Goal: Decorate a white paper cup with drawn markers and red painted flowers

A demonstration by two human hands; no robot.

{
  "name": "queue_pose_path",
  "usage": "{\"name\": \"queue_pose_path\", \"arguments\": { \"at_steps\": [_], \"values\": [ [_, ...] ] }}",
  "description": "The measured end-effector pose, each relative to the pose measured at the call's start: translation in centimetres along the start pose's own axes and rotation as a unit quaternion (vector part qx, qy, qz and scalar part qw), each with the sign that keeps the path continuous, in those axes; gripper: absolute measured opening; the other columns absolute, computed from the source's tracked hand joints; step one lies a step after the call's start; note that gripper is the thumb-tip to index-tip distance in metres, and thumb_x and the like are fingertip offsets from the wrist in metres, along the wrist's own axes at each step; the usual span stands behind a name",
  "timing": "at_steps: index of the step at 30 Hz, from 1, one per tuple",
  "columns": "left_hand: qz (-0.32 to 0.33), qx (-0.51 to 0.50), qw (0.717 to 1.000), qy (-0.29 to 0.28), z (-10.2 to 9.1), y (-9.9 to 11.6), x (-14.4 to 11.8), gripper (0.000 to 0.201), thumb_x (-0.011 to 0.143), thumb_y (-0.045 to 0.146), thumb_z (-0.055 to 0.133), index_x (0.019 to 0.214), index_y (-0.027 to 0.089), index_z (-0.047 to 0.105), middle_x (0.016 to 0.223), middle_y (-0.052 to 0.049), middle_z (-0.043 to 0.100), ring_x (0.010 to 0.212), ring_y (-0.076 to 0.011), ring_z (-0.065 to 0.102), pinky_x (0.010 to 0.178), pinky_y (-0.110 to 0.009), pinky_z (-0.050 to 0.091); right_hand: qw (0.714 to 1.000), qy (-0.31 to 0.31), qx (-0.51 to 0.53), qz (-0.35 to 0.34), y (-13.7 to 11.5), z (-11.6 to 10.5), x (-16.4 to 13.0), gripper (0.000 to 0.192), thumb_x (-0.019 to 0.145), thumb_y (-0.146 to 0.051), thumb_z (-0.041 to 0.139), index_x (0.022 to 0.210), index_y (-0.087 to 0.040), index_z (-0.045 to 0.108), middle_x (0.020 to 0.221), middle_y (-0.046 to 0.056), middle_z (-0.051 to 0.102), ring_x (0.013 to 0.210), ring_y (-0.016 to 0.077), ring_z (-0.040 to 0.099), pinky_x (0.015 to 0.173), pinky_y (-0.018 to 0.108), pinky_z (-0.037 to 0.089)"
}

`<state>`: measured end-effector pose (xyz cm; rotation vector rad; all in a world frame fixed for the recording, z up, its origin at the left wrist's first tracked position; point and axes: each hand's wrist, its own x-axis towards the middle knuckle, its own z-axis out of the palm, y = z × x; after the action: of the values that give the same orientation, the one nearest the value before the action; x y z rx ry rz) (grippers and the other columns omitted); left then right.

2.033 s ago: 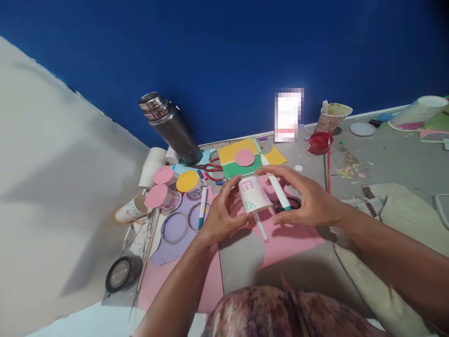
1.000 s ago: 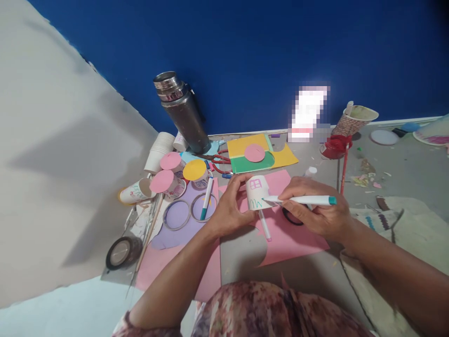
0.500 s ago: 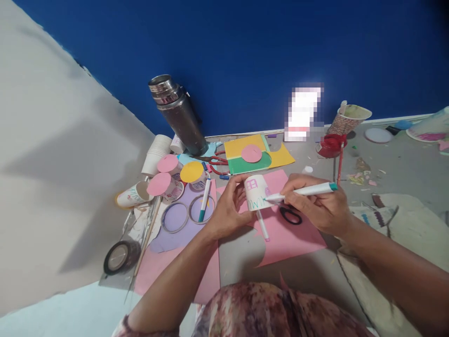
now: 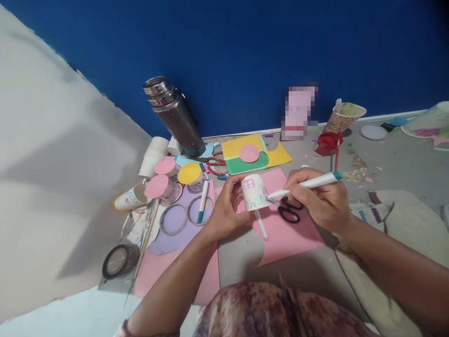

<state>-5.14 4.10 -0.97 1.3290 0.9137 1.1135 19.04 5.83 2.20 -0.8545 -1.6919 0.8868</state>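
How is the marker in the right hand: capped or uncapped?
Uncapped: the marker in the right hand shows a bare, narrow tip at the white cup, beside teal strokes.

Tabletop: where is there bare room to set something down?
Grey tabletop shows bare between the left pink sheet and the notched pink sheet; another patch lies between the white lid and the cream cloth. Crowded left of the left hand: paper cups, vacuum flask, loose marker.
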Motion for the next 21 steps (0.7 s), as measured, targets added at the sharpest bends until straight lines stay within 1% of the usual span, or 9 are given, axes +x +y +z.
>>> {"name": "queue_pose_path", "arguments": {
  "at_steps": [2,5,7,10,12,14,16,19,21],
  "values": [
    [0.006,0.018,1.0,0.008,0.1,0.3,0.0,0.076,0.068,0.021,0.091,0.132,0.027,0.051,0.139,-0.01,0.06,0.134,-0.0304,0.061,0.114,-0.045,0.05,1.0,0.015,-0.001,-0.004,0.2,0.0,-0.1,0.018,0.103,-0.033,0.066,0.089,-0.025,0.074,0.071,0.0,0.069,0.058,0.0144,0.061,0.053,0.028,0.047],
    [0.018,0.064,0.998,0.022,0.1,0.5,-0.1,0.074,0.069,0.025,0.091,0.133,0.027,0.053,0.141,-0.01,0.056,0.138,-0.0324,0.057,0.118,-0.047,0.048,1.0,0.006,0.012,0.006,0.4,0.1,-0.2,0.019,0.103,-0.037,0.067,0.092,-0.025,0.075,0.071,0.0,0.069,0.057,0.014,0.061,0.052,0.028,0.047],
    [0.023,0.091,0.995,0.027,0.0,0.5,-0.2,0.074,0.071,0.027,0.09,0.135,0.026,0.053,0.143,-0.011,0.053,0.139,-0.0332,0.055,0.12,-0.048,0.046,0.999,0.022,0.021,0.02,0.5,0.3,-0.2,0.017,0.104,-0.039,0.066,0.098,-0.026,0.076,0.074,0.0,0.071,0.057,0.0137,0.06,0.051,0.028,0.048],
    [0.03,0.124,0.992,0.025,0.0,0.5,-0.4,0.075,0.072,0.025,0.089,0.138,0.027,0.054,0.146,-0.012,0.052,0.139,-0.0342,0.055,0.12,-0.05,0.045,0.997,0.067,0.006,0.037,0.7,0.6,0.0,0.02,0.106,-0.041,0.063,0.113,-0.027,0.076,0.083,0.001,0.077,0.06,0.0135,0.061,0.052,0.027,0.049],
    [0.034,0.148,0.988,0.023,0.0,0.5,-0.5,0.076,0.072,0.025,0.088,0.14,0.028,0.054,0.147,-0.012,0.052,0.14,-0.035,0.054,0.119,-0.051,0.046,0.996,0.069,-0.022,0.045,0.7,0.6,0.3,0.022,0.107,-0.04,0.061,0.118,-0.027,0.075,0.086,0.002,0.079,0.065,0.0143,0.064,0.057,0.027,0.053],
    [0.029,0.16,0.986,0.024,0.1,0.6,-0.6,0.08,0.073,0.026,0.089,0.144,0.029,0.051,0.15,-0.012,0.052,0.141,-0.0357,0.053,0.118,-0.051,0.047,0.997,0.034,-0.05,0.047,0.7,0.5,0.6,0.023,0.104,-0.039,0.066,0.122,-0.027,0.073,0.095,0.003,0.082,0.077,0.0171,0.072,0.069,0.03,0.059],
    [0.02,0.144,0.989,0.023,0.2,0.7,-0.5,0.085,0.074,0.029,0.091,0.147,0.028,0.047,0.152,-0.013,0.051,0.142,-0.0357,0.053,0.118,-0.051,0.047,0.996,-0.023,-0.073,0.045,0.7,0.3,0.9,0.036,0.094,-0.041,0.078,0.127,-0.026,0.07,0.113,0.006,0.083,0.099,0.0233,0.077,0.086,0.036,0.062],
    [0.012,0.043,0.999,0.029,0.2,0.7,-0.3,0.087,0.076,0.036,0.093,0.147,0.029,0.044,0.152,-0.013,0.051,0.142,-0.0344,0.055,0.116,-0.049,0.049,0.991,-0.09,-0.093,0.045,0.6,0.0,1.3,0.066,0.077,-0.048,0.093,0.134,-0.027,0.067,0.136,0.01,0.076,0.124,0.0328,0.071,0.102,0.046,0.059],
    [0.007,-0.03,0.999,0.035,0.2,0.8,-0.1,0.089,0.074,0.039,0.095,0.146,0.029,0.045,0.153,-0.013,0.05,0.139,-0.034,0.059,0.112,-0.047,0.053,0.989,-0.1,-0.09,0.054,0.7,0.0,1.4,0.075,0.071,-0.051,0.096,0.136,-0.029,0.066,0.143,0.011,0.072,0.131,0.0355,0.067,0.108,0.05,0.056]
  ]
}}
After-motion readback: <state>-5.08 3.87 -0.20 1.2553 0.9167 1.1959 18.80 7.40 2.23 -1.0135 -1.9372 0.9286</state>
